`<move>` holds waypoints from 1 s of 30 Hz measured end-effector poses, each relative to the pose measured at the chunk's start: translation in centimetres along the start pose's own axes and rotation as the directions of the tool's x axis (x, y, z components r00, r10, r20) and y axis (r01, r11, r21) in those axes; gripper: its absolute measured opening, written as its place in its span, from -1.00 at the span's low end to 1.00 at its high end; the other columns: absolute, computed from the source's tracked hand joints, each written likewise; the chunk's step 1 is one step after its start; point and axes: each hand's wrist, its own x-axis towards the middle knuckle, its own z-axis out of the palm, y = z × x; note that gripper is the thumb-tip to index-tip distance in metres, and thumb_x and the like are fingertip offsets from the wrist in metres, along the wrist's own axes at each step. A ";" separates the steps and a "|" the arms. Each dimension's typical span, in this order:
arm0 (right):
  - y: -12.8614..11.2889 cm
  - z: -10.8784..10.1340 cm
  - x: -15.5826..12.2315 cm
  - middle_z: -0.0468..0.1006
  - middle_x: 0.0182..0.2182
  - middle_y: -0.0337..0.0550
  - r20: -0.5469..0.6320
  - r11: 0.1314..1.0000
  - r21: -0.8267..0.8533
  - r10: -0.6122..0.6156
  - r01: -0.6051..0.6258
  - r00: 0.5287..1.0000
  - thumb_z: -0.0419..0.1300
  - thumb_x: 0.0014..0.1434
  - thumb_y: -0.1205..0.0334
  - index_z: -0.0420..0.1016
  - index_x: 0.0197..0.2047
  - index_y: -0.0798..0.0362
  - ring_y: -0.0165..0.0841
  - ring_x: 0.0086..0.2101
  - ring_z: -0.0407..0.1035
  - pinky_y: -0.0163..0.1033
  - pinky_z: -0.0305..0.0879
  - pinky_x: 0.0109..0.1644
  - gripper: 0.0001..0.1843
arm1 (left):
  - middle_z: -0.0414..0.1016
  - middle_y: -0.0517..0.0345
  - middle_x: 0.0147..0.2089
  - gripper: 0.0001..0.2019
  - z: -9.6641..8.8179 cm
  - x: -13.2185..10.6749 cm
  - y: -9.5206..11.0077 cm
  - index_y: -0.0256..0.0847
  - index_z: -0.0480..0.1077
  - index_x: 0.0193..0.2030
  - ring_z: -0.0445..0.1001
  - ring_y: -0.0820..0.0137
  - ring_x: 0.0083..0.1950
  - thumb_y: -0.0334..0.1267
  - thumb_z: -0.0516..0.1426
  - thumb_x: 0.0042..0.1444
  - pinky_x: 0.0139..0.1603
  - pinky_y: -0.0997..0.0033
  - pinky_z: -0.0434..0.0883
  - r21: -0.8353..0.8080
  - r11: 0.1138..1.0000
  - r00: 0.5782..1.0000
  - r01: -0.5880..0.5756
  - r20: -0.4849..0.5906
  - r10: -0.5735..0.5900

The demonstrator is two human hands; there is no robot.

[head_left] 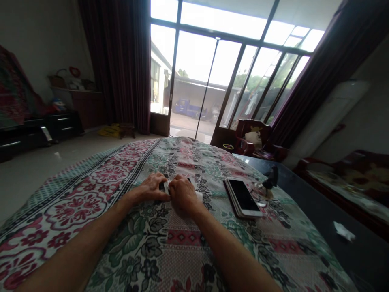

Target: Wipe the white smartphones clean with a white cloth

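Note:
On the patterned cloth [130,239], both hands meet around a small whitish object [166,186], mostly covered by fingers, so its kind is unclear. My left hand [152,187] curves round its left side, thumb and fingertips against it. My right hand [184,195] is closed with fingers bent down on the other side. A flat white piece [199,196], perhaps paper or tissue, sticks out beneath the right hand. Just behind that hand shows the tip of something dark. To the right, a white smartphone [243,196] with a dark screen lies on a thicker flat item.
Right of the phone stands a clear object with a black upper part [271,178]. A crumpled white tissue [344,231] lies on the dark tabletop [319,211]. Beyond are a wooden chair [253,136], glass doors and dark curtains; a low black cabinet [63,123] is at left.

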 end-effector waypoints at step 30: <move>3.9 -0.4 0.8 0.50 -0.16 -0.07 -0.018 0.990 -0.099 0.099 -0.100 0.995 0.02 0.29 0.24 0.58 -0.24 0.01 -0.30 -0.15 0.32 -0.30 0.18 -0.17 -0.72 | 0.37 0.02 0.03 -0.44 -0.8 -0.2 0.9 -0.13 0.44 -0.04 0.30 0.11 0.09 0.07 0.27 -0.21 0.13 0.22 0.24 -0.047 0.998 0.999 0.046 0.026 -0.045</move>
